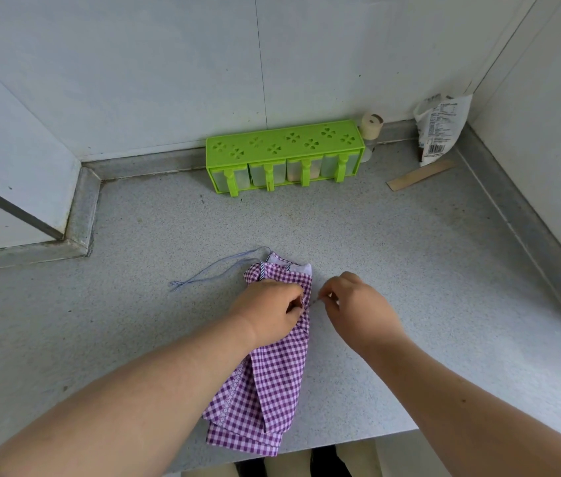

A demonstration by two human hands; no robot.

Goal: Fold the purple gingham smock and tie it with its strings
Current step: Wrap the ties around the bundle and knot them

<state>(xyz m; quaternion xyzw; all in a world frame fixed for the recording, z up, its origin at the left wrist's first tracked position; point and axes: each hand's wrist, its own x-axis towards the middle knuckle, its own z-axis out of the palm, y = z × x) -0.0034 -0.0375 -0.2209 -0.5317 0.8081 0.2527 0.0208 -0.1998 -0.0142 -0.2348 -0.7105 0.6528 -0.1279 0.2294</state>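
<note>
Two hands: left hand (270,309) pins folded smock (272,376) flat; right hand (351,302) pinches string (313,302) taut beside its fingertips for tying.

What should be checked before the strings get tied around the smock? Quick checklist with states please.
1. Smock folded into a narrow strip: ok.
2. Left hand pinning the fold: ok.
3. Right hand pinching a string at the smock's right edge: ok.
4. Other string in hand: not ok, lies loose on the counter, upper left of the smock.
5. Near end fully on the counter: not ok, overhangs the front edge.
6. String length enough to wrap: cannot tell.
</note>
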